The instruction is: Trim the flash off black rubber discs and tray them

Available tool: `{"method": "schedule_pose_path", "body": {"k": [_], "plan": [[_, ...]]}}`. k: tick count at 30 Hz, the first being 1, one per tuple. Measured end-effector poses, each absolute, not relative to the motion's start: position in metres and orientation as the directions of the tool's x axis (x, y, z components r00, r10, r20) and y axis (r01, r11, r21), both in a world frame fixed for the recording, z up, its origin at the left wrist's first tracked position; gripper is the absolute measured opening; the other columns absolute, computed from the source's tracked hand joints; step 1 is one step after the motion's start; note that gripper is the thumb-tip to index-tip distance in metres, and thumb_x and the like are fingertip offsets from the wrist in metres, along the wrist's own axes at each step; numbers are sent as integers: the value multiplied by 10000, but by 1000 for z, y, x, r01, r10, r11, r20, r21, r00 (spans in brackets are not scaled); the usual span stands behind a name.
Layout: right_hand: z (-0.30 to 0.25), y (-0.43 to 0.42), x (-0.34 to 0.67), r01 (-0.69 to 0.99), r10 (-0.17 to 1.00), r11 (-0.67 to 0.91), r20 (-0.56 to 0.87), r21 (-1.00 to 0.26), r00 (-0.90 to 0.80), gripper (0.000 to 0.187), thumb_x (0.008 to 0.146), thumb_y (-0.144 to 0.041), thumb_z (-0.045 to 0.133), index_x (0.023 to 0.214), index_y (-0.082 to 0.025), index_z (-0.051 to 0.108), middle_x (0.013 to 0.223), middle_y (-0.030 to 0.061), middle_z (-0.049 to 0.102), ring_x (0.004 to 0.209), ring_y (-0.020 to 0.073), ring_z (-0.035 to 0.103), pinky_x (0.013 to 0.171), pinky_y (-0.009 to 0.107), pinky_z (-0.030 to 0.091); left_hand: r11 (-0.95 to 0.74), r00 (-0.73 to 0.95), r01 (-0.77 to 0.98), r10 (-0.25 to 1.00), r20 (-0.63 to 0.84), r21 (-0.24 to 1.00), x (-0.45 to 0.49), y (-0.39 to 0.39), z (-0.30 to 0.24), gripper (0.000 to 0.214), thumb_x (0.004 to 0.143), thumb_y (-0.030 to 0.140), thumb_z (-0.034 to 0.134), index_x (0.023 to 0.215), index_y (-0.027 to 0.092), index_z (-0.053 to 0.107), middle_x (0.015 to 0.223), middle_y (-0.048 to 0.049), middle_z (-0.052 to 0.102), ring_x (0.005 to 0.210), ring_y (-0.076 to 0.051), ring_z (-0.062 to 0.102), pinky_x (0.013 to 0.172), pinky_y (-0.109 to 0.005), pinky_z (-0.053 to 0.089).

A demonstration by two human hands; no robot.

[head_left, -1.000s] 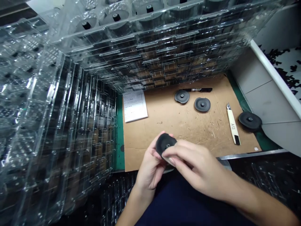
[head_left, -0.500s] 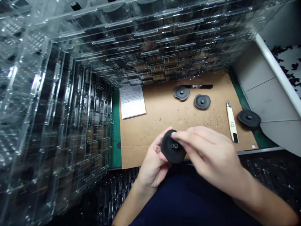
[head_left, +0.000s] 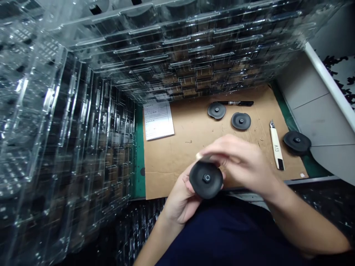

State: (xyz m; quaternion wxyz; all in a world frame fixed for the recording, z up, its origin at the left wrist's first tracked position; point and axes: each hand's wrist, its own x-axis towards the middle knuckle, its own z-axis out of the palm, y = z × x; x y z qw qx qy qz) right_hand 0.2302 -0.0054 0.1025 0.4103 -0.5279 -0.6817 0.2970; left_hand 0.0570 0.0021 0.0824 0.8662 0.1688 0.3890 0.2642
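Stacked clear plastic trays [head_left: 69, 122] are towering on the left, while the left hand [head_left: 180, 199] is gripping a black disc [head_left: 206, 180] over a cardboard sheet [head_left: 166, 162]. The right hand [head_left: 238, 159] is curving over the disc's top edge, its grip unclear, and a utility knife [head_left: 276, 146] is lying further right.

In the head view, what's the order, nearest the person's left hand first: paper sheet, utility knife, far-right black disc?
From the left hand:
1. The paper sheet, left on the cardboard.
2. The utility knife, right on the cardboard.
3. The black disc, far right, beyond the cardboard.
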Motion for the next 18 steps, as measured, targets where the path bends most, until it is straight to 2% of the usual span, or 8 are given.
{"method": "schedule_pose_path", "body": {"k": [2, 4, 7, 11, 13, 15, 16, 18], "plan": [[87, -7, 242, 522, 998, 12, 42, -853, 44, 202, 908, -202, 491, 1013, -233, 661, 962, 16, 677, 850, 145, 603, 709, 271, 460, 829, 642, -386, 556, -528, 404, 52, 1, 81, 659, 617, 471, 773, 1199, 238, 570, 1194, -101, 622, 976, -283, 655, 838, -372, 536], [65, -17, 246, 549, 987, -156, -112, -821, 113, 205, 901, -253, 502, 1035, -237, 657, 969, 25, 678, 801, 151, 613, 657, 268, 466, 834, 682, -436, 551, -481, 338, 48, 1, 78, 600, 648, 454, 754, 1186, 256, 578, 1246, -95, 597, 1013, -278, 646, 854, -354, 525], [33, -41, 238, 514, 973, -219, -226, -829, 49, 221, 894, -269, 497, 1045, -220, 651, 957, 36, 691, 724, 149, 621, 633, 274, 487, 829, 691, -461, 559, -459, 317, 45, 2, 75, 540, 659, 412, 752, 1151, 249, 605, 1208, -82, 617, 1019, -283, 644, 832, -344, 538], [23, -57, 231, 485, 968, -233, -247, -843, 35, 189, 875, -248, 529, 991, -203, 672, 851, 23, 700, 636, 132, 601, 576, 255, 478, 832, 698, -463, 555, -452, 306, 47, 3, 74, 541, 658, 396, 755, 1152, 235, 606, 1184, -81, 626, 1034, -290, 635, 843, -359, 541], [40, -53, 234, 481, 967, -256, -215, -838, 140, 207, 888, -261, 523, 1035, -202, 656, 912, 37, 694, 676, 138, 600, 585, 261, 471, 837, 707, -452, 546, -448, 306, 49, 3, 76, 532, 664, 381, 756, 1150, 228, 604, 1181, -81, 628, 1050, -296, 627, 850, -354, 538], [67, -44, 236, 494, 962, -190, -60, -848, 267, 214, 890, -250, 539, 1078, -221, 637, 1001, 38, 678, 760, 144, 598, 646, 272, 469, 842, 714, -442, 539, -447, 309, 52, 2, 77, 540, 668, 376, 755, 1161, 223, 595, 1190, -83, 625, 1048, -293, 627, 858, -356, 536], [81, -38, 235, 522, 956, -91, 72, -848, 285, 220, 882, -227, 558, 1088, -235, 632, 1023, 28, 673, 799, 145, 594, 690, 279, 465, 840, 706, -444, 543, -455, 312, 53, 1, 77, 548, 665, 379, 757, 1163, 219, 593, 1189, -81, 627, 1041, -278, 629, 868, -346, 531], [104, -28, 231, 576, 936, 194, 326, -794, 135, 235, 876, -170, 563, 1084, -250, 636, 1018, 9, 681, 842, 149, 584, 759, 297, 446, 835, 680, -446, 550, -485, 321, 55, -2, 74, 550, 649, 402, 763, 1134, 195, 607, 1173, -77, 636, 1033, -239, 628, 895, -313, 515]]}}
